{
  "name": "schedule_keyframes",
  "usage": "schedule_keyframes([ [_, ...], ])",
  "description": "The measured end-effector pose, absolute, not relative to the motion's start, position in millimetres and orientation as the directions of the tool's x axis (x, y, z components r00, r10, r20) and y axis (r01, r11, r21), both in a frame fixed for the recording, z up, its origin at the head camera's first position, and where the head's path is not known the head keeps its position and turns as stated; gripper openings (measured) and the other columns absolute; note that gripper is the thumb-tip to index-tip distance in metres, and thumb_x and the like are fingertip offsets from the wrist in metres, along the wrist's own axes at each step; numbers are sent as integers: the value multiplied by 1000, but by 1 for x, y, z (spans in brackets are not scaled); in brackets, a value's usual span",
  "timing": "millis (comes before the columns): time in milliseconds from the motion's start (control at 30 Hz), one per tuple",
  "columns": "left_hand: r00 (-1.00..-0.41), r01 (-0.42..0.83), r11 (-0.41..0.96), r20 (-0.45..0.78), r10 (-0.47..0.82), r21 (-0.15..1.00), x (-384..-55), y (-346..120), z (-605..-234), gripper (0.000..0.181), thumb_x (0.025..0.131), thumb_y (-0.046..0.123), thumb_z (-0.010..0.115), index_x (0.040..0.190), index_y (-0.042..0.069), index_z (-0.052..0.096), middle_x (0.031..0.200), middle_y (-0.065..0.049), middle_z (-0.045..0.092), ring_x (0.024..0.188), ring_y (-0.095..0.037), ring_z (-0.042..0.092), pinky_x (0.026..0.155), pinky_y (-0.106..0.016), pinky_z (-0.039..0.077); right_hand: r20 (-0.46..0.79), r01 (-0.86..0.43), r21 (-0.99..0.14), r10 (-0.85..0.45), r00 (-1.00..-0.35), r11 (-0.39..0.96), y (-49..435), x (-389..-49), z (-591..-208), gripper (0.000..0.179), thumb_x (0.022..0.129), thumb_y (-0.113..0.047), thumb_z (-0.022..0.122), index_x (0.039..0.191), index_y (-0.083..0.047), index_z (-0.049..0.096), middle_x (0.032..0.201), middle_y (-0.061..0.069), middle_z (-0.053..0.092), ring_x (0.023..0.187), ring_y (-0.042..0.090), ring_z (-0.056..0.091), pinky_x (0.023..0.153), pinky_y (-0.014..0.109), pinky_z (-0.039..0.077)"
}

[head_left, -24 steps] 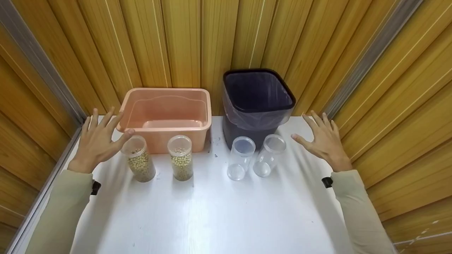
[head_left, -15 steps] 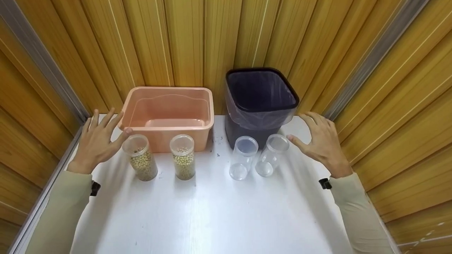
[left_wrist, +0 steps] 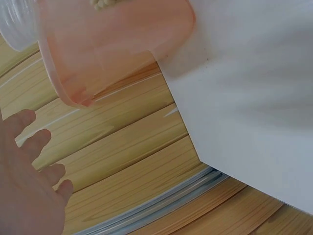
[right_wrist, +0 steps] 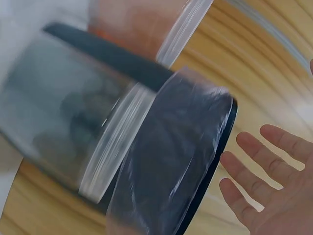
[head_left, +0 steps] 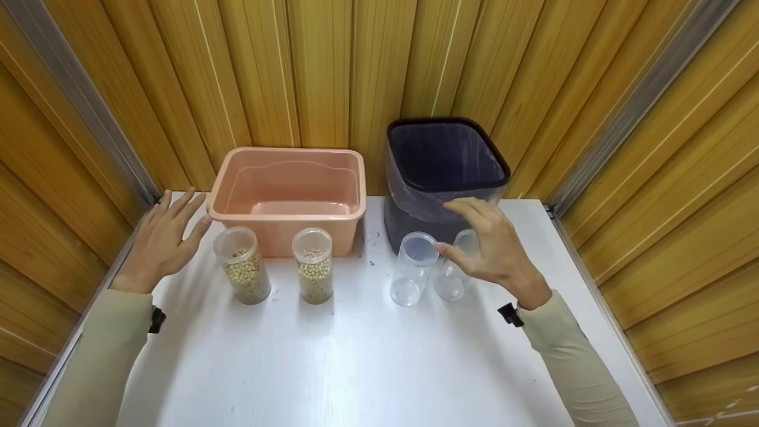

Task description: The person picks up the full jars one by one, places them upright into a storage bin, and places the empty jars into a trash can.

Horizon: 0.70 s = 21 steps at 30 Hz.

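Note:
My left hand (head_left: 163, 243) hovers with spread fingers, left of a clear plastic jar (head_left: 248, 276) partly filled with pale beans; it holds nothing. A second bean jar (head_left: 315, 279) stands to that one's right. Two clear jars with no beans in them, one nearer the middle (head_left: 410, 273) and one farther right (head_left: 449, 287), stand before the dark bin. Over the right-hand one is my right hand (head_left: 495, 249), covering part of its rim, thumb toward the gap between both jars. In the right wrist view its fingers (right_wrist: 254, 181) are extended, apart from the jar (right_wrist: 117, 142).
A pink plastic basin (head_left: 290, 217) stands behind the bean jars. To its right is the dark bin (head_left: 409, 219) with a clear liner over its rim. Wood-patterned walls (head_left: 320, 71) enclose the white table (head_left: 332, 367) at the back and sides.
My right hand has moved left, from beside the clear jars to over the right-hand one. My left hand stays about where it was. The whole view shifts slightly.

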<state>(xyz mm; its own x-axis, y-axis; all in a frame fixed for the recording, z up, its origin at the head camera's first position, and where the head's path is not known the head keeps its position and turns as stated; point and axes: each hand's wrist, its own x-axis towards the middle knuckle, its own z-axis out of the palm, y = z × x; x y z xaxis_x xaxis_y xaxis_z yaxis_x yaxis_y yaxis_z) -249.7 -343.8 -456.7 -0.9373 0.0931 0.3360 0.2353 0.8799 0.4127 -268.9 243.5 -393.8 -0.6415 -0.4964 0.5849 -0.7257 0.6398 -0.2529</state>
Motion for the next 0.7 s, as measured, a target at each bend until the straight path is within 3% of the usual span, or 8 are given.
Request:
schedule_keyframes([
  [333, -913, 304, 872, 377, 152, 384, -256, -349, -474, 58, 114, 39, 48, 165, 12, 41, 172, -19, 36, 159, -56, 23, 123, -79, 20, 515, -777, -300, -591, -621, 554, 182, -276, -400, 68, 93, -54, 76, 143, -10, 64, 143, 7, 67, 133, 29, 63, 112, 54, 51],
  [700, -873, 388, 864, 430, 231, 322, -264, -344, -485, 54, 112, 31, 54, 159, 5, 49, 171, -16, 40, 159, -50, 28, 127, -68, 26, 438, -767, -363, -630, -641, 529, 135, -285, -411, 70, 94, -58, 75, 146, -12, 63, 143, 4, 66, 134, 24, 62, 115, 48, 51],
])
